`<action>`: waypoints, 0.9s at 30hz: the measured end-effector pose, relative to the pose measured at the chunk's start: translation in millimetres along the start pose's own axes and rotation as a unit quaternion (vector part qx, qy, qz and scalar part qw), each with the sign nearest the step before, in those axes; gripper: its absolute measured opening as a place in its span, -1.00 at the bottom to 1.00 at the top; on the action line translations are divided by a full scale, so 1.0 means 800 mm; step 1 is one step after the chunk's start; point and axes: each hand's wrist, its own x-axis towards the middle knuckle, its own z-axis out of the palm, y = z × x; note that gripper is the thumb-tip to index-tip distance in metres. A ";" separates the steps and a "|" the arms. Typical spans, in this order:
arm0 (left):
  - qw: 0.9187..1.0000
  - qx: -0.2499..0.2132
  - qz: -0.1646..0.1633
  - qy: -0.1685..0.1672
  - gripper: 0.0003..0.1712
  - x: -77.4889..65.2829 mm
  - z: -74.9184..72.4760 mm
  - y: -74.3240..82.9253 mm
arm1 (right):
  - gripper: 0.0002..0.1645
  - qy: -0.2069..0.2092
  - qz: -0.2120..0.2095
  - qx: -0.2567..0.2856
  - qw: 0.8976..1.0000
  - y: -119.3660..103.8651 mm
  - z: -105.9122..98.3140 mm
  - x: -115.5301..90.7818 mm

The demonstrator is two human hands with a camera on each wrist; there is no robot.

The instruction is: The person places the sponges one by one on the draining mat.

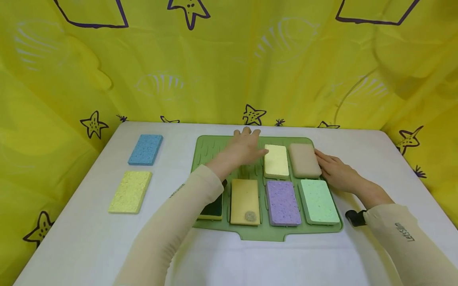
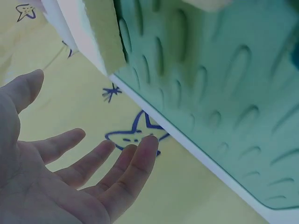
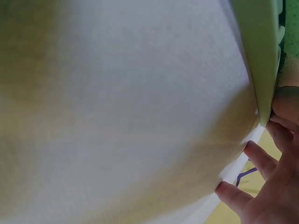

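On a green ribbed mat [image 1: 214, 145] lie several rectangular sponges. My left hand [image 1: 245, 147] hovers over the mat's far part, fingers spread and holding nothing. Its thumb overlaps the edge of a pale yellow sponge [image 1: 276, 162] in the head view. In the left wrist view the empty left hand [image 2: 79, 172] is beside the mat [image 2: 224, 121]. My right hand [image 1: 338, 172] rests at the mat's right edge beside a beige sponge [image 1: 305, 161]. The right wrist view shows the right hand's fingertips [image 3: 252, 147] at the mat's rim [image 3: 259, 60].
The mat's near row has a green-and-yellow sponge [image 1: 212, 210] partly under the left sleeve, a tan sponge [image 1: 245, 198] with a grey spot, a purple one [image 1: 284, 203] and a mint one [image 1: 319, 202]. Left on the white table [image 1: 78, 234] lie blue [image 1: 145, 149] and yellow [image 1: 130, 192] sponges.
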 end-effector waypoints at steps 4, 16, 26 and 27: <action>1.000 -0.021 -0.009 0.006 -0.15 -0.005 -0.005 -0.013 | -0.38 -0.001 0.002 0.002 1.000 -0.002 -0.001 0.000; 0.998 -0.053 -0.019 0.026 -0.12 -0.023 -0.013 -0.051 | -0.38 -0.001 0.001 0.005 1.000 -0.004 -0.003 -0.002; 0.997 -0.056 -0.037 0.041 -0.14 -0.033 -0.018 -0.084 | -0.38 0.000 -0.001 0.006 1.000 -0.005 -0.003 -0.001; 0.997 -0.056 -0.042 0.040 -0.14 -0.034 -0.017 -0.088 | -0.38 0.000 -0.001 0.006 1.000 -0.005 -0.003 -0.001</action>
